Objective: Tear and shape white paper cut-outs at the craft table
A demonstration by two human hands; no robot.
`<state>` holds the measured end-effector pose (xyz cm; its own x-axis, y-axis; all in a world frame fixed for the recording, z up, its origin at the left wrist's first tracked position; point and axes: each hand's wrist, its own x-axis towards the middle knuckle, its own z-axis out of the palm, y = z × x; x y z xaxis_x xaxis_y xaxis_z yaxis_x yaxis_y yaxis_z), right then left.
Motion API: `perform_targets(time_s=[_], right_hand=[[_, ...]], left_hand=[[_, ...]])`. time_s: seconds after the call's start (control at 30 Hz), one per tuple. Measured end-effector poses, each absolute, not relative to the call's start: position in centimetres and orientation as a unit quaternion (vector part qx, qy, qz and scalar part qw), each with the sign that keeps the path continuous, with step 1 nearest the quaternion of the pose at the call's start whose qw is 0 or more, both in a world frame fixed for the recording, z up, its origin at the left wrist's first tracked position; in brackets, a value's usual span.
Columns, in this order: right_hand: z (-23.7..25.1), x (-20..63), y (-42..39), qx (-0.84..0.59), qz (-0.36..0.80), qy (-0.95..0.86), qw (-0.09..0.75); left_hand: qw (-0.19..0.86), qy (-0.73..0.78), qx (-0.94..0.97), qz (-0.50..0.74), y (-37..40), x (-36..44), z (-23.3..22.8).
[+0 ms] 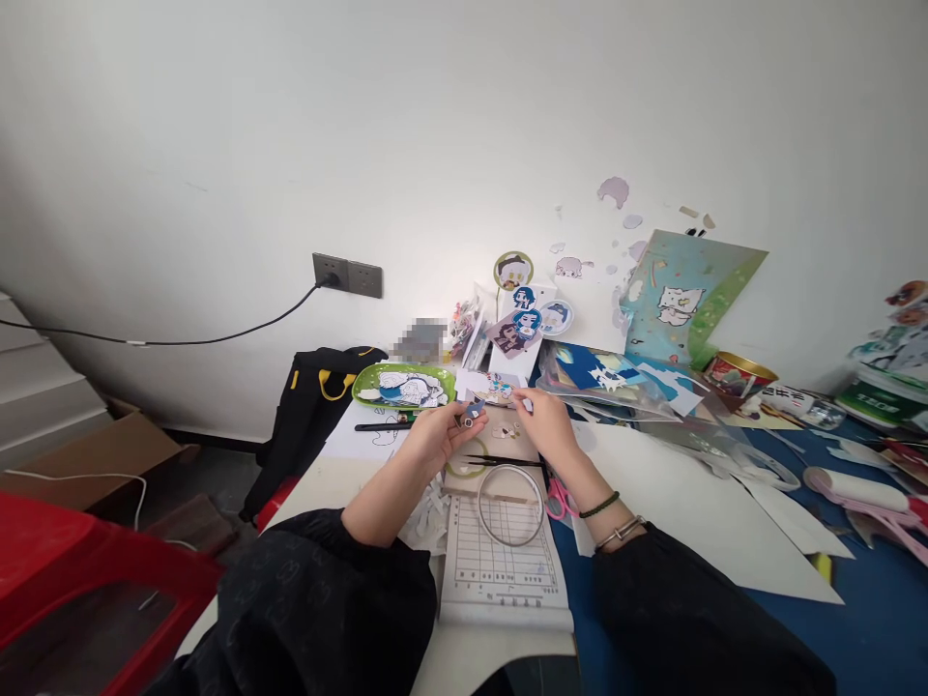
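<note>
My left hand (433, 437), over the middle of the table, pinches a small blue-grey paper cutout (474, 413). To its right, my right hand (545, 422) has its thumb and fingers drawn together; whether anything is in them I cannot make out. Between and below the hands are small cutout pieces (506, 431) on a tan surface, dark tweezers (500, 461) and a pale green ring (471, 467). Nearer to me, a silvery ring (511, 542) rests on a printed form pad (500, 580). Pink-handled scissors (558, 500) lie by my right wrist.
Behind the left hand stands a green tray (362, 384) of paper cutouts, with a black pen-like tool (381, 425) in front. White sheets (688, 503) spread across the blue right side. Round character pictures (513, 271) stand near the wall. A red stool (87, 570) is at left.
</note>
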<state>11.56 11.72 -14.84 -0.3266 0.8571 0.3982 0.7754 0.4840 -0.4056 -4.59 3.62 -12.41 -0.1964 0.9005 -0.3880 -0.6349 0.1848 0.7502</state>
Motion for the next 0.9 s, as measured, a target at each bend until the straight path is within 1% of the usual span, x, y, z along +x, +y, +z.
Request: perform_targets(time_s=[0.2,0.4,0.67,0.9], right_hand=[[-14.6,10.1,12.0,-0.483,0.017,-0.855,0.186],[-14.4,9.6,12.1,-0.466,-0.034,-0.876,0.123],[-14.2,9.4,11.8,-0.442,-0.075,-0.890,0.084],[-14.2,9.4,12.0,-0.446,-0.061,-0.887,0.098]], left_hand=[[0.614,0.457,0.151,0.626,3.6,-4.9,-12.4],[0.611,0.457,0.150,0.628,3.6,-4.9,-12.6],[0.610,0.459,0.152,0.628,3.7,-4.9,-12.6],[0.607,0.465,0.154,0.626,3.8,-4.9,-12.7]])
